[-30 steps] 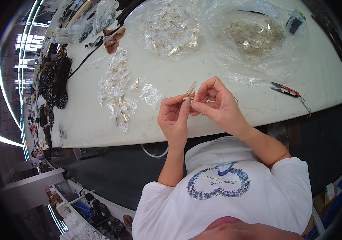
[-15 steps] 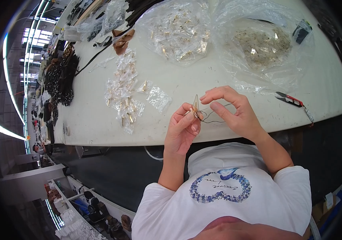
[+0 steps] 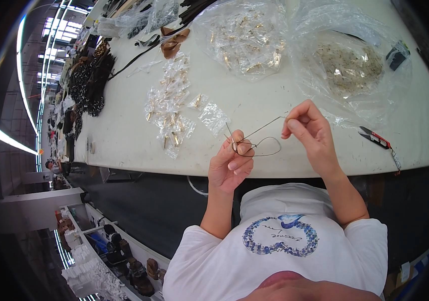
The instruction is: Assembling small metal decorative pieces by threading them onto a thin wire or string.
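Above the table's near edge, my left hand (image 3: 228,168) is closed, pinching a small thin piece whose exact kind I cannot make out. A dark thin cord (image 3: 264,126) runs from that piece up to the right, fairly straight. Its far end is pinched between the thumb and forefinger of my right hand (image 3: 317,140). A slack loop of cord (image 3: 277,149) hangs out beside my left fingers. Just beyond my left hand lies a small clear plastic bag (image 3: 213,118).
Clear bags with gold-coloured fittings (image 3: 176,120) lie in a cluster to the left. Farther back are a large bag of similar packets (image 3: 247,42) and a bag of small pale pieces (image 3: 352,70). Red-handled thread snips (image 3: 375,136) rest at the right.
My right hand has drawn away to the right, pulling the cord longer and straighter. The piece in my left hand has turned more edge-on. The whole view has shifted slightly.
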`<state>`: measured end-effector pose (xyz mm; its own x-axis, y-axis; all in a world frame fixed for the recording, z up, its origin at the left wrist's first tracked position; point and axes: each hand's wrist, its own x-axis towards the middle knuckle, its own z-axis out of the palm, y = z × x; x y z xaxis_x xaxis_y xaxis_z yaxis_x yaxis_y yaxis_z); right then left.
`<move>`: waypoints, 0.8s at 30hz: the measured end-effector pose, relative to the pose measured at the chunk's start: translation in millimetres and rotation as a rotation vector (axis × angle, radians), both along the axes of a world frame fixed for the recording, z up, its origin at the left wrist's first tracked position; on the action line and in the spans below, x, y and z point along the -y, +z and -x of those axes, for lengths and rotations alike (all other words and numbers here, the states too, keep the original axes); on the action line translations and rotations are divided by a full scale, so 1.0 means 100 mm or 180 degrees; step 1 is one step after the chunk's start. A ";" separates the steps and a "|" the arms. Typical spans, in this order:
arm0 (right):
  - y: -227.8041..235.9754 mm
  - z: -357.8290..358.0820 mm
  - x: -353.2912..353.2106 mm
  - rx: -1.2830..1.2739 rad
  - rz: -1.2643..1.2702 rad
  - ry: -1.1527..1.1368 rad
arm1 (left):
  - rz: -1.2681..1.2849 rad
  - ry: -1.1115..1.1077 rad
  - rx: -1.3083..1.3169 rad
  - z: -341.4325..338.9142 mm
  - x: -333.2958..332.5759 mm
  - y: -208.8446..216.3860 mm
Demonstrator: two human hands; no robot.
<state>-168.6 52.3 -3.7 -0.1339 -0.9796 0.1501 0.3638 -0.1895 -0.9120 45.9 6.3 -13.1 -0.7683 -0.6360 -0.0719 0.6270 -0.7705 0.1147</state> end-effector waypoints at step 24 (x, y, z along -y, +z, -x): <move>0.00 1.49 -0.79 0.1154 0.0509 -0.0915 | 0.1357 0.0965 0.1065 -0.76 0.20 -0.08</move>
<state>-317.2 131.3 -3.4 -0.4671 -0.8637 0.1894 0.5649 -0.4563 -0.6876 121.8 -13.7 -21.3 -0.5287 -0.8482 0.0308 0.6876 -0.4067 0.6015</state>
